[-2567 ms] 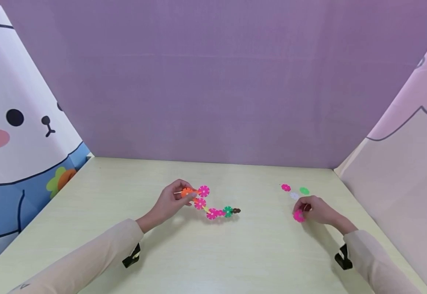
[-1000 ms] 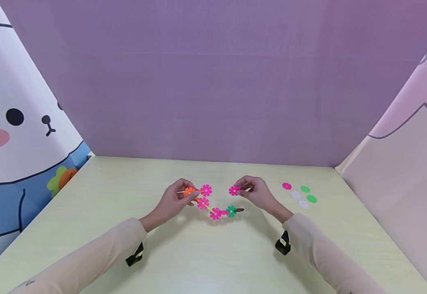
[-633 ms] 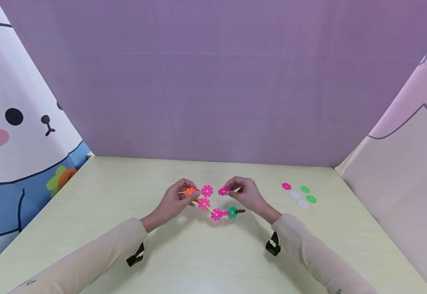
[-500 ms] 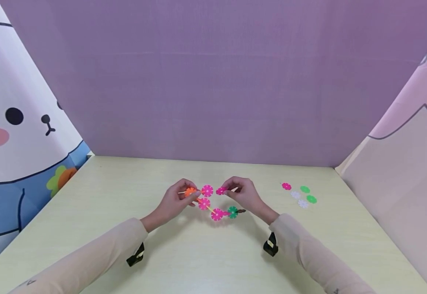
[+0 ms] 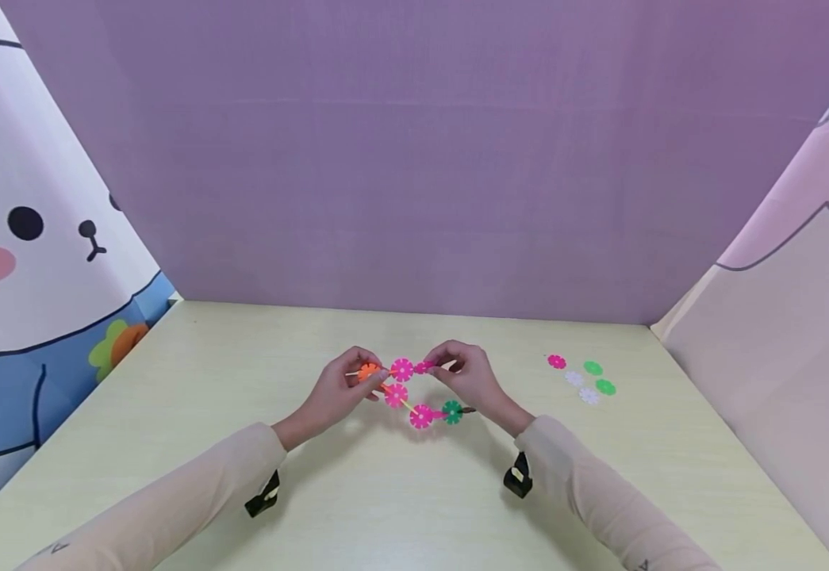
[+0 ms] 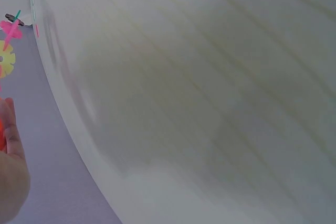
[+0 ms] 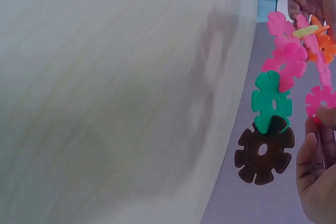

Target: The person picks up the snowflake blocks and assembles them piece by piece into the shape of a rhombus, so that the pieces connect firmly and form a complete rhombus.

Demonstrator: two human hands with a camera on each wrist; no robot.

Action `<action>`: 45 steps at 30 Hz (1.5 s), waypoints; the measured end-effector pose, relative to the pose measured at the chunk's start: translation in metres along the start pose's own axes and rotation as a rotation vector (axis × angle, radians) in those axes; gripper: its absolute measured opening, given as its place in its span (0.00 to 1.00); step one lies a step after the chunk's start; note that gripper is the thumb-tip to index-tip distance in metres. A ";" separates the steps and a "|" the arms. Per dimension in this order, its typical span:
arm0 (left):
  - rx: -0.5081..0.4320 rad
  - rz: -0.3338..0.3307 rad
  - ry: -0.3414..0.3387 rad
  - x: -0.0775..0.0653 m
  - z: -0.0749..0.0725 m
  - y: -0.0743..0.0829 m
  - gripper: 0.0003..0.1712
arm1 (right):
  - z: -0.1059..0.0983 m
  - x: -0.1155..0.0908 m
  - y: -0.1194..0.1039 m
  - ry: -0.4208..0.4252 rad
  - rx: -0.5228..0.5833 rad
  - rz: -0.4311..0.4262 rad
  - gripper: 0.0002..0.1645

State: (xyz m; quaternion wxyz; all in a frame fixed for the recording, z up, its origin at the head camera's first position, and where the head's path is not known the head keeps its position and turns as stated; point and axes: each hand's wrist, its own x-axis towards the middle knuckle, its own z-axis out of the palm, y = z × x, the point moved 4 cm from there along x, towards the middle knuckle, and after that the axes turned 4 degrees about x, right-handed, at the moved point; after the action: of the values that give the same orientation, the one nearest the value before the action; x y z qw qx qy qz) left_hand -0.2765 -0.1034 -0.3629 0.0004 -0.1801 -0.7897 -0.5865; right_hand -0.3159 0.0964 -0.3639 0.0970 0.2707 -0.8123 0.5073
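while hands (image 5: 331, 395) pinch discs (image 5: 368, 372), loose pieces (image 5: 604, 387) rightward

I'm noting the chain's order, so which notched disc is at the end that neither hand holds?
The brown disc, the only brown one in view: it joins just the green disc, while that one sits between it and a pink disc.

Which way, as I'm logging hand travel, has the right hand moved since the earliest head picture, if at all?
Yes, leftward: in the head view, the right hand was right of the loose pink disc; now it is left of it.
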 end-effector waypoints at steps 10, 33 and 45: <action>-0.006 -0.005 -0.005 -0.001 0.000 0.001 0.14 | -0.004 -0.006 -0.039 0.006 0.013 -0.045 0.05; 0.064 0.044 -0.089 0.002 0.007 0.003 0.19 | 0.000 -0.003 -0.038 -0.044 0.030 -0.025 0.06; 0.067 0.048 -0.102 0.011 0.014 -0.025 0.20 | 0.000 -0.004 -0.036 -0.043 0.076 -0.002 0.05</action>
State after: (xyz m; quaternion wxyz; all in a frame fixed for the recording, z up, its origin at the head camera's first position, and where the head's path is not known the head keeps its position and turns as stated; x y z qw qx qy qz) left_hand -0.2906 -0.0934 -0.3882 -0.0196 -0.2284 -0.8032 -0.5499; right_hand -0.2934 0.0854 -0.3382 0.0696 0.2858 -0.7943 0.5316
